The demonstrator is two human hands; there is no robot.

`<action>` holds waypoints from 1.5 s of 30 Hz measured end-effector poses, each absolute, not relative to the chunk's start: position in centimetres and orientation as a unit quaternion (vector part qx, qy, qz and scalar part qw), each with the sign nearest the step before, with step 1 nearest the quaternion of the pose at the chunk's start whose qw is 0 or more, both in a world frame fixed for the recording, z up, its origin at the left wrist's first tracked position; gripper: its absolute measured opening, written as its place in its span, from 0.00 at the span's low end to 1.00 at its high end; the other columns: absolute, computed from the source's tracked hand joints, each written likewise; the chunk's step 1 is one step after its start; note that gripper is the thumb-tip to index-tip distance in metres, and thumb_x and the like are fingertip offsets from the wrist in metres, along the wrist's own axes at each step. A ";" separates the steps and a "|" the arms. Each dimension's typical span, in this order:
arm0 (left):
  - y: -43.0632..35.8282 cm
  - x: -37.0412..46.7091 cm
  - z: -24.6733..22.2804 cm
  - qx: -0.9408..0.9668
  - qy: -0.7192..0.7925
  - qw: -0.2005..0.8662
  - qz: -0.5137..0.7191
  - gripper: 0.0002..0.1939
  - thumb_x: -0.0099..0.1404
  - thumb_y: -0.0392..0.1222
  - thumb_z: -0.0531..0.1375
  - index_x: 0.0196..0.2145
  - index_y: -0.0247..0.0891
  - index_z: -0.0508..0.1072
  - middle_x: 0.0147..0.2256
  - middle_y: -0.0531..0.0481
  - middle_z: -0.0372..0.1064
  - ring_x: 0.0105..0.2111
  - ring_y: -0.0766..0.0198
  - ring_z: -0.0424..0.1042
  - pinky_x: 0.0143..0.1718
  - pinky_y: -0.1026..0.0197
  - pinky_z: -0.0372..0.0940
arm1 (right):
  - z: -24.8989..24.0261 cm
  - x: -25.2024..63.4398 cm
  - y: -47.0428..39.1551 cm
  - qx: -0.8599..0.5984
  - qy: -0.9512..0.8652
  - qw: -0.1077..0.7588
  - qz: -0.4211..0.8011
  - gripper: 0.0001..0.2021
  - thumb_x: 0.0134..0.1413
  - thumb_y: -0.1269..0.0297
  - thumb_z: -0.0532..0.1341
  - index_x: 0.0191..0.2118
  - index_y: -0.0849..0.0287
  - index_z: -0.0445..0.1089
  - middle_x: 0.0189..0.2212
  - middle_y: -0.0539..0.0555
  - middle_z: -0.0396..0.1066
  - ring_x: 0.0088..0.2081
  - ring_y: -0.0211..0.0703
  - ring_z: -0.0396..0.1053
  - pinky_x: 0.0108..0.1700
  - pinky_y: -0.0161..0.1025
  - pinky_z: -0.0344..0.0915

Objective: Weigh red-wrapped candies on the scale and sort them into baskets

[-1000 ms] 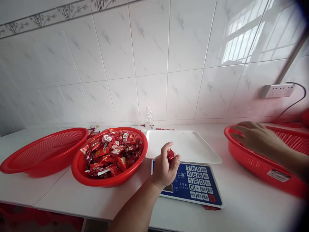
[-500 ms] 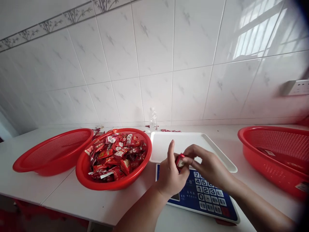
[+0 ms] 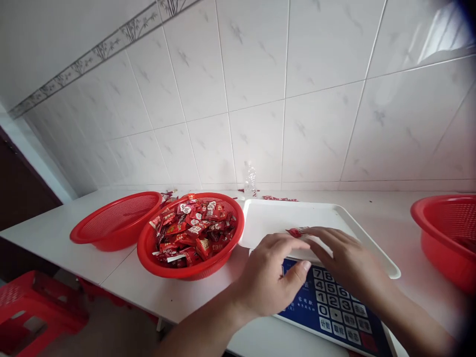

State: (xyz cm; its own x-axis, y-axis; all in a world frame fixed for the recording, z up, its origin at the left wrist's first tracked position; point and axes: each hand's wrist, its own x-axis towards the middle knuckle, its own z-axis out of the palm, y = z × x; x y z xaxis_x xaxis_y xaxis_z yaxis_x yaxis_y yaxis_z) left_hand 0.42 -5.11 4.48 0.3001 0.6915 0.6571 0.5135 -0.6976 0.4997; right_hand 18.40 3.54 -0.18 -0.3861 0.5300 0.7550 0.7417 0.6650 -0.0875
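My left hand (image 3: 273,275) is over the blue keypad of a weighing scale (image 3: 303,317), its thumb and fingers apart and nothing in them. To its right, my right hand (image 3: 344,255) stretches above the scale and the near edge of a white tray (image 3: 275,213). A small red wrapped candy (image 3: 296,231) lies on the tray at the right fingertips, partly covered by them; whether they touch it I cannot tell. Left of my hands stands a red plastic basket (image 3: 203,272) heaped with red-wrapped candies (image 3: 195,228).
Another red basket (image 3: 111,213) stands at the far left, and a third (image 3: 442,238) at the right edge. A clear plastic bottle (image 3: 250,179) is by the tiled wall, near scattered red wrappers (image 3: 280,198). A red stool (image 3: 40,307) is below the table at left.
The small red candy was pinched between both hands above the scale; now it lies on the tray and the fingers have opened. The view has turned left.
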 end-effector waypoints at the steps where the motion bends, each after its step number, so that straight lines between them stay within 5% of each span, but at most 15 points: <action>1: -5.6 -0.2 5.5 0.809 0.390 0.087 0.431 0.10 0.63 0.35 0.55 0.43 0.40 0.70 0.42 0.46 0.72 0.44 0.60 0.70 0.46 0.57 0.67 | -0.3 18.2 3.2 -0.367 -0.833 0.391 -0.136 0.20 0.64 0.54 0.45 0.40 0.55 0.72 0.37 0.55 0.77 0.39 0.49 0.74 0.36 0.44 0.70; 4: -5.5 -3.8 7.9 0.810 0.493 0.029 0.316 0.10 0.64 0.34 0.53 0.40 0.40 0.71 0.39 0.48 0.73 0.41 0.61 0.71 0.44 0.57 0.67 | -0.4 17.8 2.7 -0.343 -0.841 0.389 -0.155 0.19 0.64 0.57 0.46 0.40 0.58 0.72 0.35 0.56 0.77 0.39 0.51 0.74 0.37 0.46 0.70; 8: -3.2 -10.8 9.0 0.725 0.686 -0.004 0.067 0.13 0.67 0.39 0.50 0.47 0.44 0.67 0.50 0.51 0.69 0.49 0.61 0.68 0.49 0.61 0.63 | -0.1 17.8 2.4 -0.350 -0.832 0.403 -0.149 0.19 0.64 0.57 0.46 0.40 0.59 0.72 0.34 0.58 0.77 0.37 0.52 0.75 0.35 0.46 0.70; 11: -1.8 -14.8 8.1 0.682 0.731 0.005 -0.017 0.18 0.57 0.41 0.61 0.47 0.37 0.69 0.48 0.42 0.69 0.48 0.51 0.69 0.46 0.56 0.64 | 0.2 17.8 2.3 -0.352 -0.829 0.411 -0.140 0.20 0.65 0.56 0.45 0.38 0.59 0.73 0.34 0.58 0.77 0.35 0.51 0.75 0.33 0.45 0.70; 14: -1.3 -16.1 7.2 0.659 0.750 0.001 -0.058 0.14 0.57 0.38 0.60 0.42 0.38 0.72 0.44 0.42 0.72 0.43 0.50 0.72 0.42 0.57 0.65 | 0.3 17.9 2.3 -0.353 -0.824 0.420 -0.139 0.21 0.65 0.57 0.45 0.38 0.59 0.73 0.32 0.58 0.77 0.32 0.49 0.75 0.32 0.44 0.69; 18: -0.8 -15.3 8.1 0.638 0.768 -0.029 -0.053 0.15 0.60 0.33 0.54 0.44 0.40 0.73 0.39 0.42 0.75 0.38 0.50 0.74 0.37 0.57 0.65 | 0.2 18.0 2.4 -0.364 -0.825 0.416 -0.118 0.19 0.64 0.58 0.46 0.39 0.59 0.73 0.32 0.57 0.77 0.31 0.48 0.74 0.31 0.43 0.69; 26: -0.2 -10.1 11.2 0.674 0.728 -0.116 0.057 0.20 0.67 0.36 0.46 0.55 0.40 0.64 0.48 0.45 0.71 0.47 0.54 0.69 0.45 0.57 0.62 | 0.4 18.0 2.2 -0.366 -0.823 0.417 -0.126 0.18 0.64 0.58 0.46 0.39 0.58 0.72 0.32 0.58 0.77 0.31 0.49 0.74 0.31 0.44 0.68; 31: 0.2 -4.4 8.4 0.755 0.649 -0.078 0.047 0.16 0.65 0.35 0.49 0.48 0.38 0.71 0.43 0.43 0.73 0.43 0.54 0.70 0.41 0.56 0.65 | 0.2 18.1 2.5 -0.348 -0.822 0.422 -0.160 0.19 0.64 0.58 0.46 0.39 0.60 0.72 0.32 0.59 0.76 0.31 0.49 0.74 0.33 0.44 0.68; 36: 1.4 0.0 5.8 0.807 0.590 -0.015 0.037 0.19 0.64 0.53 0.53 0.40 0.36 0.74 0.43 0.39 0.72 0.46 0.48 0.69 0.39 0.52 0.66 | -0.1 18.2 2.7 -0.339 -0.823 0.426 -0.163 0.19 0.64 0.57 0.46 0.39 0.60 0.72 0.31 0.59 0.76 0.30 0.49 0.73 0.32 0.44 0.67; 41: 2.4 0.1 6.5 0.811 0.580 0.032 0.066 0.16 0.66 0.50 0.50 0.43 0.44 0.72 0.43 0.46 0.73 0.41 0.56 0.71 0.36 0.59 0.65 | 0.1 18.3 2.6 -0.347 -0.824 0.423 -0.150 0.18 0.64 0.57 0.47 0.39 0.59 0.72 0.31 0.59 0.76 0.30 0.49 0.73 0.32 0.44 0.67; 45: 2.8 -4.6 8.5 0.762 0.644 0.051 0.052 0.13 0.66 0.42 0.50 0.41 0.39 0.72 0.39 0.47 0.73 0.36 0.61 0.71 0.32 0.63 0.62 | 0.4 18.3 2.5 -0.355 -0.820 0.427 -0.137 0.19 0.63 0.57 0.47 0.39 0.59 0.72 0.31 0.58 0.77 0.31 0.49 0.74 0.32 0.44 0.68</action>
State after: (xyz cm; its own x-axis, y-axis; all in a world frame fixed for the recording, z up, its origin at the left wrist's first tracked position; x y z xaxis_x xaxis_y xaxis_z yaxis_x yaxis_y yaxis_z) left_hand -4.63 2.83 8.46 0.1654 0.9861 0.0143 0.9756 -0.1657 0.1441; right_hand 18.31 2.45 0.39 -0.3828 0.4656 0.7980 0.7000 0.7098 -0.0784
